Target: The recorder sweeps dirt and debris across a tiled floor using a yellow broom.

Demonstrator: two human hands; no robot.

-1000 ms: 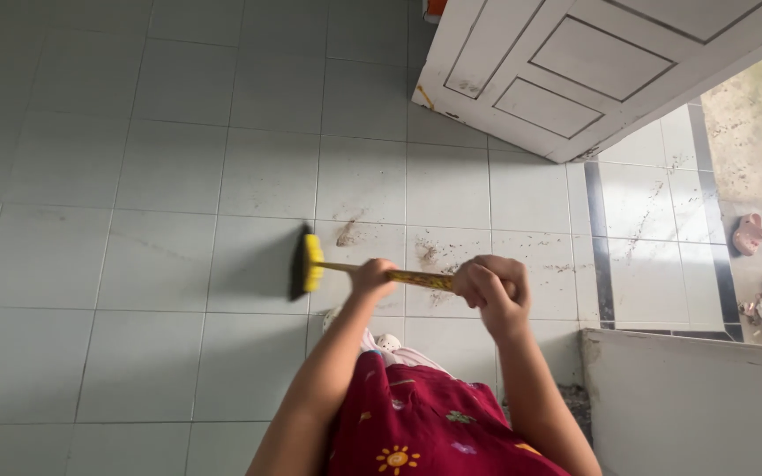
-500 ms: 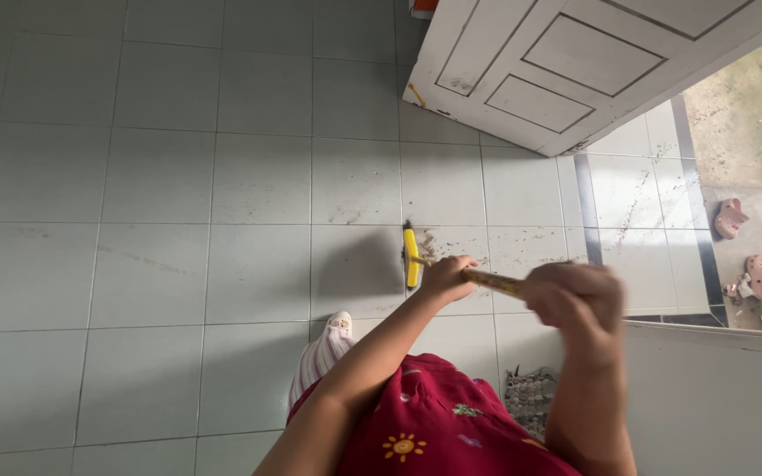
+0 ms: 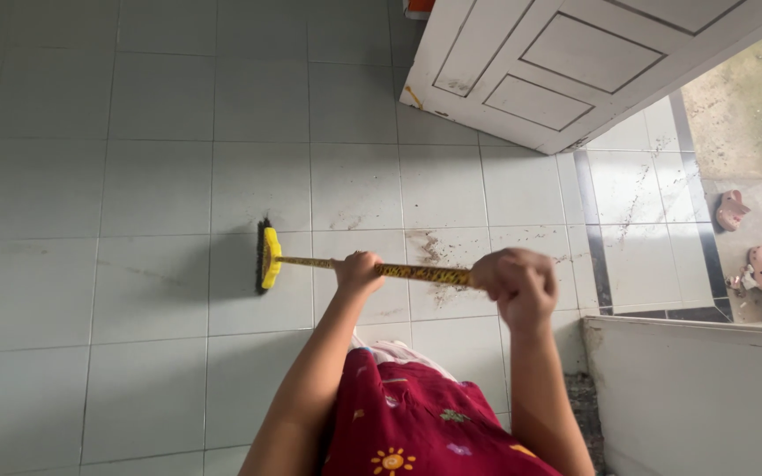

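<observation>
Yellow-headed, dark-bristled broom [image 3: 268, 257] on glossy square tiles [image 3: 134, 185], speckled handle gripped by both hands: left hand [image 3: 359, 271], right hand [image 3: 515, 284].

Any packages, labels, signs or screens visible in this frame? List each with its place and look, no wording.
No signs or screens show, and no label can be made out.
One possible package: an orange and white object at the top edge, behind the white door, mostly cut off, kind unclear.
Both hands, left hand and right hand, grip only a yellow-headed brush.
</observation>
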